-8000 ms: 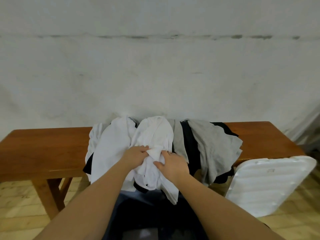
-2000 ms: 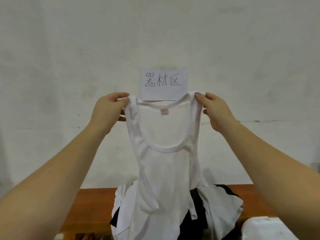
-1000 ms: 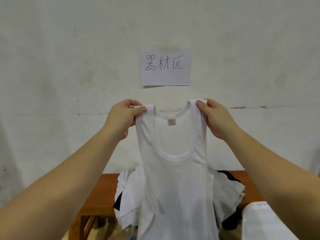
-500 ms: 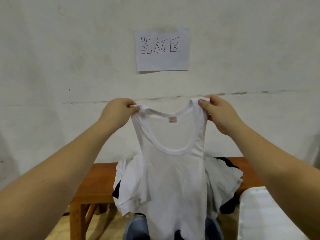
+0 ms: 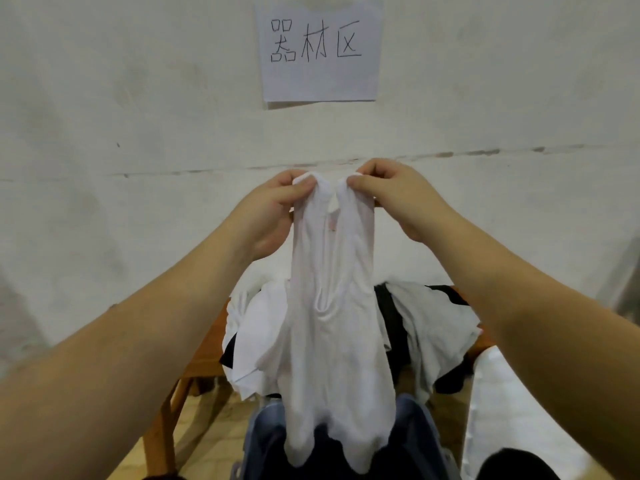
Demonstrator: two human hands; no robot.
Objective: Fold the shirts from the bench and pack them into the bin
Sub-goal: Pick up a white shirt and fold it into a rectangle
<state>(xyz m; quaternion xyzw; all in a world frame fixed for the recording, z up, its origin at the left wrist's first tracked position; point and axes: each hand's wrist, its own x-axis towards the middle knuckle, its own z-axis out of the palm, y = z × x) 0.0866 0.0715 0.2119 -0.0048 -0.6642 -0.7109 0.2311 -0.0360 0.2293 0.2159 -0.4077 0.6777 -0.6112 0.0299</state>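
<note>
Left hand [image 5: 273, 206] and right hand [image 5: 398, 199] each pinch one shoulder strap of the white ribbed sleeveless shirt [image 5: 332, 306], straps nearly touching at 12 o'clock — apparently halving it lengthwise. The hem hangs over the dark blue-rimmed bin [image 5: 415, 431] at 6 o'clock. One shirt held; the white, grey and black heap of shirts [image 5: 433, 323] on the brown wooden bench [image 5: 204, 365] defies counting — layers overlap. One paper sign [image 5: 318, 50] above.

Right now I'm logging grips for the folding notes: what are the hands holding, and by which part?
Both hold the white tank top by its shoulder straps: left hand pinches one, right hand the other, brought close together.
</note>
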